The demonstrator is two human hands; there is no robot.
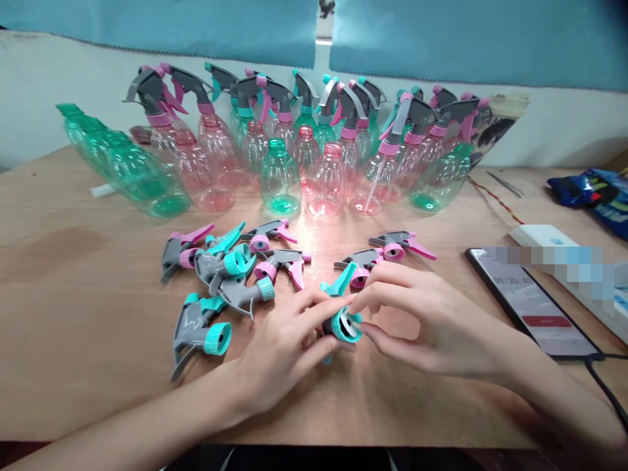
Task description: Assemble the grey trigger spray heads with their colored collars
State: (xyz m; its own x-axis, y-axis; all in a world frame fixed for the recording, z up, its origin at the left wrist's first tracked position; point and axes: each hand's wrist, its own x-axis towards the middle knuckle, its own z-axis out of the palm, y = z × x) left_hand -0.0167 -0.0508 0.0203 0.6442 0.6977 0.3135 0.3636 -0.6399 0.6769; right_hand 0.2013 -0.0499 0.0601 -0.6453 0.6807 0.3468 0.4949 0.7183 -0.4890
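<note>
In the head view, my left hand (289,333) is wrapped round a grey and turquoise trigger spray head (338,286), its collar facing me. My right hand (417,320) pinches a thin white ring (348,322) at the collar's mouth, thumb and fingertips touching the rim. Left of my hands lie several loose spray heads, among them a turquoise one (216,337) and a pink one (188,256). Beyond my right hand rest two pink-and-grey spray heads, one of them (395,250) farther back.
Behind stand rows of clear green bottles (280,176) and pink bottles (328,183), several with spray heads on. At the right lie a phone (534,301) with a cable, a white power strip (549,241), tweezers (505,183) and a blue packet (596,196) on the wooden table (98,340).
</note>
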